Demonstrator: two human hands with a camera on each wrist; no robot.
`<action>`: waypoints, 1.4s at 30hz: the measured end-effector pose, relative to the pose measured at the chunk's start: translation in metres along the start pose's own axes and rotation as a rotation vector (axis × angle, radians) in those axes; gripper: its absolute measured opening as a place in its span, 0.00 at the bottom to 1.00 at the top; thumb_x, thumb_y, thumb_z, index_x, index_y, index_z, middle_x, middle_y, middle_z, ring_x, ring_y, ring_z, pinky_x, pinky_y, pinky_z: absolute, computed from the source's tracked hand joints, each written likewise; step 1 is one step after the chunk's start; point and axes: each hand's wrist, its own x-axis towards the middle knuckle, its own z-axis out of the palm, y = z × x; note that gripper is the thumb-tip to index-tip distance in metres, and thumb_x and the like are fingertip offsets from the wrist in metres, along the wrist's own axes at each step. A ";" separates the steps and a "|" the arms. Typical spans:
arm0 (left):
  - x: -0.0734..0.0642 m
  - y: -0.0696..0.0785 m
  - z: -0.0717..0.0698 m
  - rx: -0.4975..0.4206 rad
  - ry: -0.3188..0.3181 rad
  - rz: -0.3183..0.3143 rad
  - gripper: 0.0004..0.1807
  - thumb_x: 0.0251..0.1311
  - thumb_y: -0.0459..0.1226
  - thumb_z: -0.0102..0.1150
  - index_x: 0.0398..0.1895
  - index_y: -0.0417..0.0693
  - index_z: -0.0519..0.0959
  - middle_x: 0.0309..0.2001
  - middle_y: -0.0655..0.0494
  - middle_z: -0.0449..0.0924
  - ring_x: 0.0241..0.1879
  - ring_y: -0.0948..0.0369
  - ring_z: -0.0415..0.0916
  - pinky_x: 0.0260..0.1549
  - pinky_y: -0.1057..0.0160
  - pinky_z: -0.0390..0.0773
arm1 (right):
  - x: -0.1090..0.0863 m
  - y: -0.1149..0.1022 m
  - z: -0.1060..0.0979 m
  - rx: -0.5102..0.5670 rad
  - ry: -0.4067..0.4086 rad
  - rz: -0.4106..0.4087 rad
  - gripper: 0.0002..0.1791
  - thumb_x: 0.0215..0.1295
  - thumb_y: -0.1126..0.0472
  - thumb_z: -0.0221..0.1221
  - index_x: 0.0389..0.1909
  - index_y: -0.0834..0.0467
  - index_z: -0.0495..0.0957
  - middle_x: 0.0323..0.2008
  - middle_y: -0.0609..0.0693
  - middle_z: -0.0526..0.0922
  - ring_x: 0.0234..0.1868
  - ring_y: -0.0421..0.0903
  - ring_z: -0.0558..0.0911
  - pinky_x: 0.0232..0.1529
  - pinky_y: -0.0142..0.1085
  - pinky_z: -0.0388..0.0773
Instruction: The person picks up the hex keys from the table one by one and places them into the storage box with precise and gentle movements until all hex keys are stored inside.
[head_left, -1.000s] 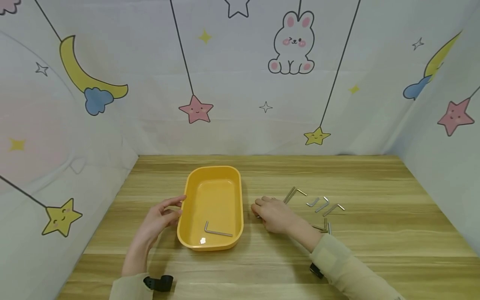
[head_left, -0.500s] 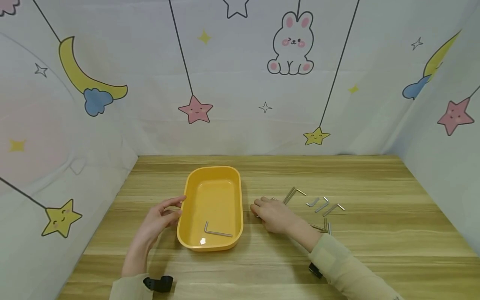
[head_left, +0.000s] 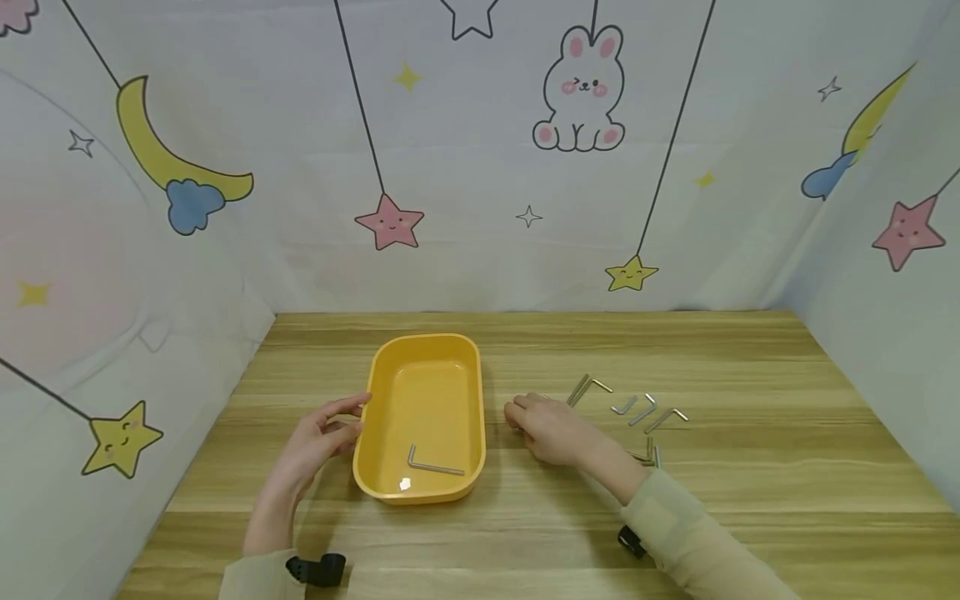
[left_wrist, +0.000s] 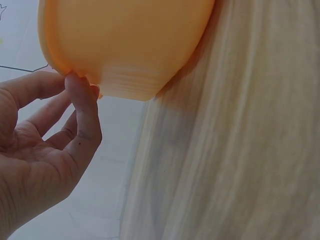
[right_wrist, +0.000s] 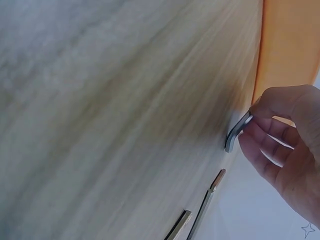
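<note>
My left hand (head_left: 311, 446) is at the left side of a yellow plastic tray (head_left: 480, 400), its thumb and fingertips touching the rim and outer wall. The left wrist view shows the same hand (left_wrist: 55, 125) with bent fingers against the tray (left_wrist: 125, 40). One silver hex key (head_left: 435, 467) lies inside the tray near its front. To the right of the tray, my right hand (head_left: 551, 429) is low over the table. In the right wrist view, thumb and fingers pinch a small metal hex key (right_wrist: 238, 131) by one end, its other end close to the tabletop.
Several loose L-shaped hex keys, among them a brass-coloured one (head_left: 581, 389) and a silver one (head_left: 644, 410), lie right of my right hand. More hex keys (head_left: 649, 452) are partly hidden behind my right forearm. Printed fabric walls (head_left: 465, 267) enclose the wooden table (head_left: 540, 533).
My right hand shifts very slightly, still pinching the hex key. The left hand and the tray keep their places; the head view drifts a little.
</note>
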 end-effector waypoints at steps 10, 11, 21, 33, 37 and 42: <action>0.000 0.001 0.000 -0.001 0.001 0.002 0.27 0.67 0.35 0.54 0.69 0.45 0.65 0.60 0.42 0.66 0.39 0.68 0.76 0.40 0.69 0.80 | -0.003 0.000 -0.001 0.090 0.012 0.008 0.10 0.55 0.71 0.60 0.34 0.55 0.75 0.31 0.45 0.76 0.34 0.41 0.74 0.35 0.33 0.75; 0.000 0.001 0.000 -0.002 0.000 0.004 0.27 0.67 0.35 0.54 0.70 0.45 0.65 0.60 0.41 0.65 0.39 0.68 0.76 0.40 0.69 0.80 | -0.003 0.000 -0.002 0.091 0.009 0.011 0.10 0.55 0.71 0.60 0.35 0.55 0.75 0.32 0.45 0.76 0.34 0.41 0.75 0.35 0.32 0.76; -0.001 0.002 0.000 -0.005 0.002 0.001 0.27 0.67 0.35 0.53 0.70 0.45 0.65 0.60 0.41 0.65 0.39 0.69 0.76 0.40 0.70 0.79 | -0.004 0.000 -0.008 0.124 0.011 0.035 0.09 0.56 0.70 0.60 0.37 0.56 0.77 0.34 0.46 0.77 0.34 0.40 0.76 0.36 0.33 0.77; 0.000 0.001 0.000 -0.006 0.001 -0.001 0.27 0.67 0.35 0.53 0.70 0.45 0.65 0.61 0.41 0.65 0.40 0.69 0.77 0.40 0.70 0.79 | -0.003 -0.010 -0.024 0.183 -0.015 0.077 0.11 0.55 0.71 0.58 0.38 0.56 0.78 0.34 0.44 0.77 0.33 0.38 0.74 0.33 0.30 0.75; 0.000 0.000 0.000 -0.001 0.001 0.001 0.27 0.67 0.35 0.53 0.70 0.45 0.65 0.61 0.41 0.66 0.40 0.68 0.77 0.40 0.70 0.79 | -0.003 -0.013 -0.029 0.178 -0.003 0.075 0.11 0.53 0.72 0.58 0.36 0.56 0.78 0.34 0.44 0.77 0.31 0.38 0.74 0.31 0.29 0.74; 0.000 0.001 0.000 0.008 0.005 -0.003 0.27 0.67 0.35 0.54 0.69 0.45 0.66 0.60 0.41 0.66 0.39 0.67 0.76 0.40 0.69 0.79 | -0.002 -0.016 -0.033 0.185 0.024 0.064 0.11 0.52 0.73 0.57 0.34 0.56 0.78 0.31 0.43 0.76 0.28 0.37 0.71 0.27 0.26 0.70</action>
